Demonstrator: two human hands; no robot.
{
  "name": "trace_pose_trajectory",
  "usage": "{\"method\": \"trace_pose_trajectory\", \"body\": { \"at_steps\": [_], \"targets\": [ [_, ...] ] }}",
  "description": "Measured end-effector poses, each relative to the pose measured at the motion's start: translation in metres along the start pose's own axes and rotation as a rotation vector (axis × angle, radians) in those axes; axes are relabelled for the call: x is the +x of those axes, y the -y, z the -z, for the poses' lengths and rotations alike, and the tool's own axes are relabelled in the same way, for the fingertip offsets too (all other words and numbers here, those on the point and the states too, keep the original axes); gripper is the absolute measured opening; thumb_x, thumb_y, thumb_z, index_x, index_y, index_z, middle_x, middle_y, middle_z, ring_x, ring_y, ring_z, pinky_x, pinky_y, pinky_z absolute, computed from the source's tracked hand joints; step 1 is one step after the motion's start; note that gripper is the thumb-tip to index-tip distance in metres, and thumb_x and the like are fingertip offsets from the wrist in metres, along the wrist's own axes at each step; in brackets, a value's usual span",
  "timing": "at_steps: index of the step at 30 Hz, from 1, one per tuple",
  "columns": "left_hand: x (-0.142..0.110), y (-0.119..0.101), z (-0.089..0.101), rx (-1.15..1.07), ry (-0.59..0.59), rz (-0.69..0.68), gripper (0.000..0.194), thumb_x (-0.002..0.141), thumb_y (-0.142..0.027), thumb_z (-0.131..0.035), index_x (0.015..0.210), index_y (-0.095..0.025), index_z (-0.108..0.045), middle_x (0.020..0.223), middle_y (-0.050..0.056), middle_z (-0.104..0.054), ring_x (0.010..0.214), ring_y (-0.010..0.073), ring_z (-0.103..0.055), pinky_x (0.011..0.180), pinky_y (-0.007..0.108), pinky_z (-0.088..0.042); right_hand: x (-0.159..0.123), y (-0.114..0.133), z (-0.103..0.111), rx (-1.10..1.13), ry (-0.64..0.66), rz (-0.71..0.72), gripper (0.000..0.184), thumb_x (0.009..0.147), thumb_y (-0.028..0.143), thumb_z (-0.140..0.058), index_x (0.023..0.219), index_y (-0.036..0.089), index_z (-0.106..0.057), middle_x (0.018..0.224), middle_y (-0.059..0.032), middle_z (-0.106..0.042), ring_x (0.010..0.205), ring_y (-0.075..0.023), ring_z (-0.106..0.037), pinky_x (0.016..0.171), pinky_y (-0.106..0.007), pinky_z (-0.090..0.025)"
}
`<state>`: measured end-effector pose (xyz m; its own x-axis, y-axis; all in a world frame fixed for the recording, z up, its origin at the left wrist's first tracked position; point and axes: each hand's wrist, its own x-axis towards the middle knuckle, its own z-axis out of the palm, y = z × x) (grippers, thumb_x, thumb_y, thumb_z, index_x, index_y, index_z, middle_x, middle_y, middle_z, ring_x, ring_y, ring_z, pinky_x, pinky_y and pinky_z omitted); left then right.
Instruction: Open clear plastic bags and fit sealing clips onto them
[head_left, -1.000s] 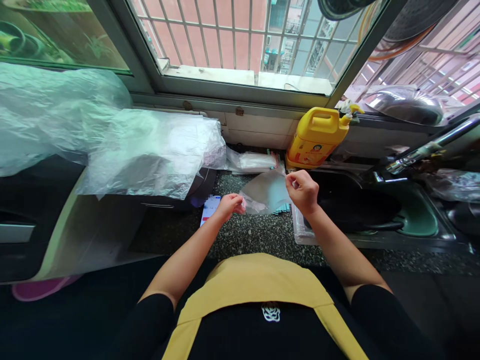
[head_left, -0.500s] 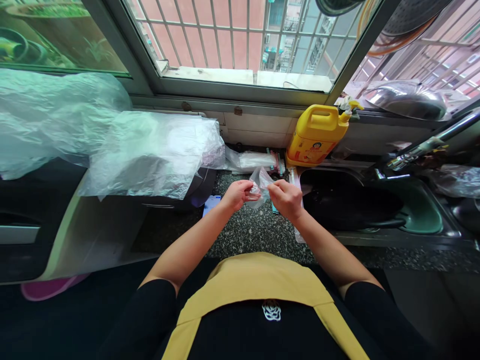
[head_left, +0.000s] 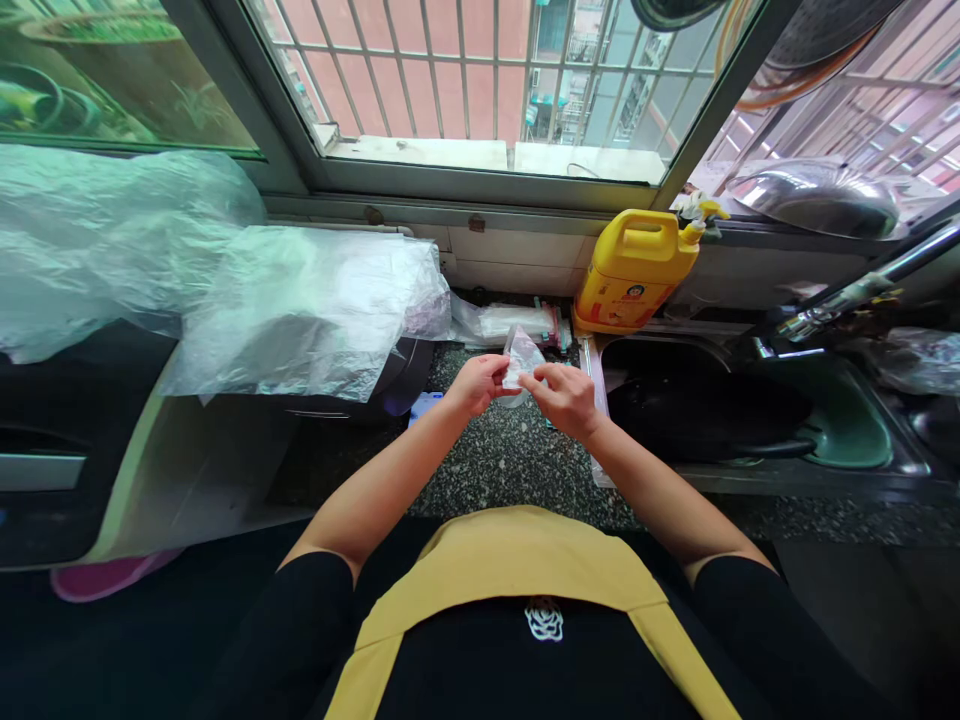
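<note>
We see a folded clear plastic bag [head_left: 525, 352] between the two hands, above the bench [head_left: 502, 470]. It lies just to the right of our left hand [head_left: 487, 380], whose thumb and fingers pinch its near end. Its long axis seems to run away from us, narrowing to a tip toward the window [head_left: 450, 180]. Our right hand [head_left: 536, 387] is as near: its fingertips meet the bag's right side, though we cannot tell whether they grip it or only press.

Below, the bench is dark speckled stone. Beyond the bag lies a stack of plastic packets [head_left: 514, 323], with a yellow jug [head_left: 630, 280] to its right; right of our right hand, a black pan [head_left: 705, 415] sits in the sink [head_left: 855, 435].
</note>
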<state>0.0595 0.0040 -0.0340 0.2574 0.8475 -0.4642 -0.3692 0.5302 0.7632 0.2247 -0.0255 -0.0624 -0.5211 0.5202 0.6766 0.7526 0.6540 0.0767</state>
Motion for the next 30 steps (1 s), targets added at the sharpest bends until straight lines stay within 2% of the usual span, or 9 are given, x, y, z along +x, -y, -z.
{"method": "trace_pose_trajectory", "body": {
  "at_steps": [4,10,16,23,27,30],
  "targets": [
    [0.001,-0.001,0.000,0.009,0.020,-0.005,0.018,0.071,-0.019,-0.067,0.059,-0.011,-0.056,0.052,-0.002,-0.054,0.045,0.0068,-0.049,0.049,0.024,-0.051,0.000,0.000,-0.002,-0.062,0.050,0.021,0.023,0.090,0.015,-0.046,0.095,0.025,-0.066,0.078,-0.0006,-0.061,0.067,-0.0096,-0.048,0.059,-0.026,-0.031],
    [0.005,0.001,0.002,0.071,0.035,-0.027,0.024,0.066,-0.021,-0.076,0.055,-0.012,-0.056,0.043,-0.008,-0.041,0.041,0.0042,-0.043,0.048,0.022,-0.050,0.002,0.001,-0.003,-0.099,-0.005,0.037,0.022,0.090,0.015,-0.047,0.094,0.025,-0.066,0.076,-0.0001,-0.061,0.065,-0.0099,-0.047,0.058,-0.026,-0.030],
    [0.004,-0.001,0.001,0.092,0.006,-0.039,0.018,0.065,-0.015,-0.074,0.057,-0.010,-0.059,0.047,-0.004,-0.052,0.042,0.0057,-0.048,0.046,0.021,-0.048,0.000,0.002,-0.005,-0.075,0.059,-0.017,0.026,0.091,0.015,-0.044,0.102,0.025,-0.065,0.078,-0.0009,-0.063,0.068,-0.0103,-0.050,0.060,-0.027,-0.031],
    [0.003,-0.006,0.000,0.074,-0.021,-0.057,0.017,0.066,-0.012,-0.071,0.056,-0.011,-0.059,0.047,-0.004,-0.054,0.041,0.0055,-0.048,0.046,0.020,-0.048,-0.001,0.006,-0.004,-0.059,0.026,-0.087,0.023,0.092,0.021,-0.046,0.104,0.022,-0.065,0.079,-0.0027,-0.067,0.070,-0.0115,-0.055,0.061,-0.027,-0.031],
    [0.003,-0.007,0.001,0.068,-0.016,-0.078,0.015,0.070,-0.011,-0.067,0.057,-0.011,-0.059,0.049,-0.001,-0.058,0.043,0.0069,-0.052,0.045,0.020,-0.047,-0.005,0.008,-0.004,-0.072,-0.018,-0.120,0.022,0.093,0.028,-0.047,0.103,0.020,-0.065,0.078,-0.0030,-0.068,0.072,-0.0122,-0.056,0.063,-0.026,-0.032],
    [0.001,-0.010,0.003,0.047,-0.011,-0.108,0.013,0.070,-0.012,-0.066,0.058,-0.011,-0.060,0.049,-0.001,-0.058,0.044,0.0074,-0.053,0.045,0.019,-0.048,-0.010,0.006,-0.004,-0.081,0.002,-0.180,0.030,0.091,0.038,-0.049,0.105,0.017,-0.064,0.081,-0.0050,-0.067,0.074,-0.0143,-0.055,0.064,-0.027,-0.032]
  ]
}}
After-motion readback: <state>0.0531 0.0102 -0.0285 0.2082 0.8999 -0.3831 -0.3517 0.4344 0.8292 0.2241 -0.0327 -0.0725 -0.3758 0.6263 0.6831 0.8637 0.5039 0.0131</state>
